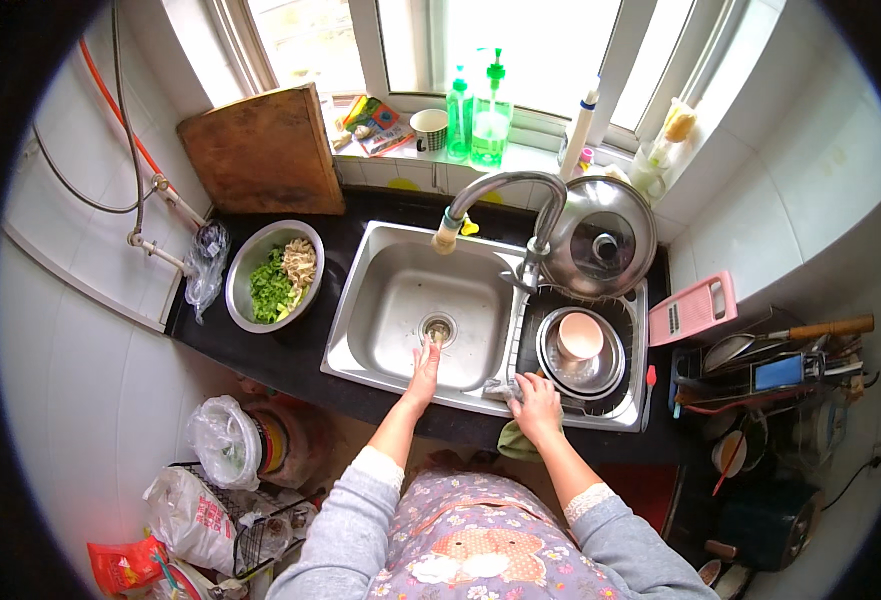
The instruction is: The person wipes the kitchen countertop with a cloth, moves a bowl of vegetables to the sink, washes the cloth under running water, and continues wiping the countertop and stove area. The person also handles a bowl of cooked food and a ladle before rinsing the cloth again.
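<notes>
Passage open over left basin; faucet overhangs rear; bowls block right basin.

The sink is smooth, satiny metal, the faucet glossy metal, the chopping board matt wood.

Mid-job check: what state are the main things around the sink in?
Left hand, fingers extended
Right hand, at front sink rim, grip unclear
Faucet, no stream visible
Left basin, no pooled water visible
Steel bowl, holding chopped greens
Pot lid, tilted up
Wooden cutting board, propped upright
Pink grater, slanted
Taller green pump bottle, partly filled
</notes>
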Action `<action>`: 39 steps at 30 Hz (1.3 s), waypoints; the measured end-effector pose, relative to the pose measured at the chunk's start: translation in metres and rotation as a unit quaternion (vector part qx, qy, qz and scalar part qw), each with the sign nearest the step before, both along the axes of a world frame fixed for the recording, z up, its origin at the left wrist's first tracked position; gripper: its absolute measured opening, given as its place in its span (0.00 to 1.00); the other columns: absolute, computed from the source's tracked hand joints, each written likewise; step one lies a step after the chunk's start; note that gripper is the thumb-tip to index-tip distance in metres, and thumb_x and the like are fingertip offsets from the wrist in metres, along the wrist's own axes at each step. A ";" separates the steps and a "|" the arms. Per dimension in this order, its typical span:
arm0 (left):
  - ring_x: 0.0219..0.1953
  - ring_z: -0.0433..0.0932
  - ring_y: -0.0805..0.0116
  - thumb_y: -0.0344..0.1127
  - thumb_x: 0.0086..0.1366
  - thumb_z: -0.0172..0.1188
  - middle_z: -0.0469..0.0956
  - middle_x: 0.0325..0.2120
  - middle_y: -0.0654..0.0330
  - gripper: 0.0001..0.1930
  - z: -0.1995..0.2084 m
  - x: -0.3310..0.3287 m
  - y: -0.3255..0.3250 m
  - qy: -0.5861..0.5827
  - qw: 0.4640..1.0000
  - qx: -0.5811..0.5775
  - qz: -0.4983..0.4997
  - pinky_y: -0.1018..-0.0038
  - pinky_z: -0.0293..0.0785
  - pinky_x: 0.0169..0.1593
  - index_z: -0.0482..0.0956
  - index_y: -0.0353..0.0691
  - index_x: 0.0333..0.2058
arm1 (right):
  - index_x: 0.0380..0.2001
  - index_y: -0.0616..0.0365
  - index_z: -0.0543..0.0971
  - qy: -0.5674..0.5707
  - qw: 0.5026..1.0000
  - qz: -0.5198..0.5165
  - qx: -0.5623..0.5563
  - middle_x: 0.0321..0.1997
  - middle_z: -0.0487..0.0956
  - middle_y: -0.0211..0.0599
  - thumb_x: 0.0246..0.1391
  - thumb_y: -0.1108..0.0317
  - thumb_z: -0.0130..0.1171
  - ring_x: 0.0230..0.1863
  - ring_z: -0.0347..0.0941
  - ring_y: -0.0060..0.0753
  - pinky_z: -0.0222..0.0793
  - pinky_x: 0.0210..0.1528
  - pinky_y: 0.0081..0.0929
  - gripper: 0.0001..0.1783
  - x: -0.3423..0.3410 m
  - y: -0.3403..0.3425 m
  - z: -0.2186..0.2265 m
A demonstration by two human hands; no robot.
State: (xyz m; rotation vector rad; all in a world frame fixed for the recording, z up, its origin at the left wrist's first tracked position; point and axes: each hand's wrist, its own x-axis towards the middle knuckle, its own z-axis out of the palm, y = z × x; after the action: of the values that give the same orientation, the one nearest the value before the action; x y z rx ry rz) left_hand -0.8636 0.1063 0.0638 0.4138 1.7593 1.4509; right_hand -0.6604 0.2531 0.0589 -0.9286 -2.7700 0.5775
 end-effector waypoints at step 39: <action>0.53 0.75 0.64 0.30 0.65 0.54 0.77 0.51 0.52 0.21 0.221 -0.256 0.171 0.250 0.921 0.293 -0.052 0.71 0.69 0.57 0.71 0.34 0.56 | 0.48 0.61 0.72 0.569 0.523 -0.064 -0.631 0.43 0.78 0.39 0.66 0.64 0.43 0.42 0.76 0.34 0.76 0.46 0.36 0.15 -0.331 0.095 0.266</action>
State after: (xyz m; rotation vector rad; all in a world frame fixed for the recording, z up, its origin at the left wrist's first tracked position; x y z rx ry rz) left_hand -1.1199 0.2771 0.2849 1.2671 1.5969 1.8987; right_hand -0.9909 0.3477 0.3249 -0.4154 -0.7557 2.1842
